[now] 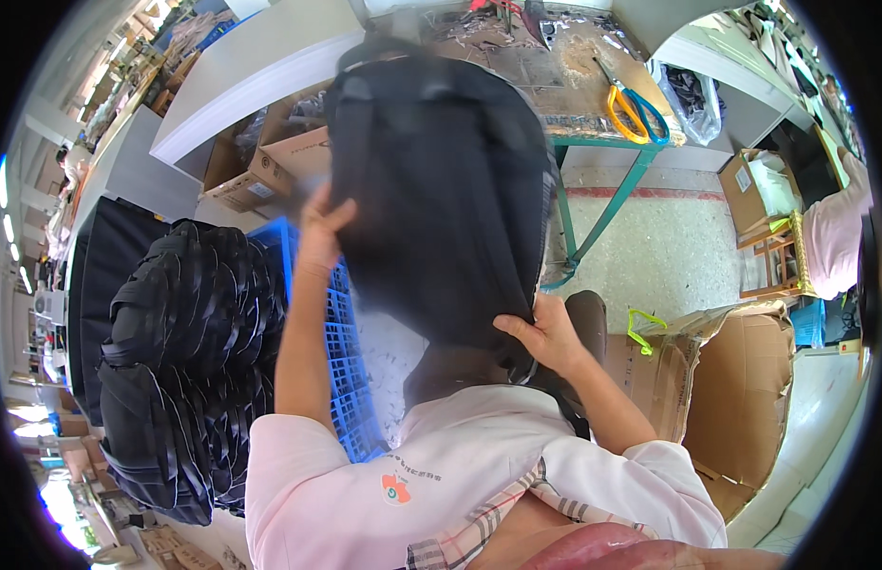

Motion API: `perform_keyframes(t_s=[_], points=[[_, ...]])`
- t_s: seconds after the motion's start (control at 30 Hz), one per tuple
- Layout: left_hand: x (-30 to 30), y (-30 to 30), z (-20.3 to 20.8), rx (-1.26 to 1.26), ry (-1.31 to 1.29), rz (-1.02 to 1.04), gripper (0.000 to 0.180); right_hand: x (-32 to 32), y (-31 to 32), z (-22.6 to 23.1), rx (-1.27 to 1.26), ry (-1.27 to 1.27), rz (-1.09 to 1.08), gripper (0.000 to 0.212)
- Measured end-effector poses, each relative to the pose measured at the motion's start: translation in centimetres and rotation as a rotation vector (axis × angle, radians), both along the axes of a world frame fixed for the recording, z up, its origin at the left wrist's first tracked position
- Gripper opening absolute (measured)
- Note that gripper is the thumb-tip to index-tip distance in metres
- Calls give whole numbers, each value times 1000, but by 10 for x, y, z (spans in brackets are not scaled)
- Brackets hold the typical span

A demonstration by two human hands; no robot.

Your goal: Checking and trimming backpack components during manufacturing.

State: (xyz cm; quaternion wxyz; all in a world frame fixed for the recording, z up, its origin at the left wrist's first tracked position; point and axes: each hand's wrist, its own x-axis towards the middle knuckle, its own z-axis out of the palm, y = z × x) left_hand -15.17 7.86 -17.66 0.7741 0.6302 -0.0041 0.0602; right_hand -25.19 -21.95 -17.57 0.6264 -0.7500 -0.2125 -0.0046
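A large black fabric bag body [441, 190], shaped like a backpack, hangs in front of me above my lap. Its upper end is smeared by motion and reaches over the workbench's near edge. My right hand [547, 334] pinches the bag's lower right edge, thumb on top. At the bag's left side is my left hand [325, 228], thumb and fingers apart, a little blurred; whether it touches the fabric is hard to see. On my left, several similar black bags [189, 351] lie in a thick pile beside a blue plastic crate [350, 380].
Scissors [633, 112] with orange and blue handles lie at the worn bench's [564, 66] right edge, above a green metal leg [612, 204]. An open cardboard box [740, 408] stands at my right. Cartons [246, 180] sit under the left table. Another person's sleeve [835, 233] shows far right.
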Motion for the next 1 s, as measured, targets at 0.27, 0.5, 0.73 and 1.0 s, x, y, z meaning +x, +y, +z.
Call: perform_keyframes(t_s=[0.27, 0.5, 0.73, 1.0], points=[[28, -16, 169, 801, -161, -412, 36, 77, -58, 86, -121, -454, -406, 47], [95, -73, 200, 1303, -415, -538, 37, 137, -19, 57, 377, 187, -17, 30], [130, -88, 200, 1533, -389, -395, 42, 158, -1, 47, 666, 396, -144, 17], [154, -95, 203, 1668, -310, -440, 46, 178, 4, 33, 704, 598, -92, 27]])
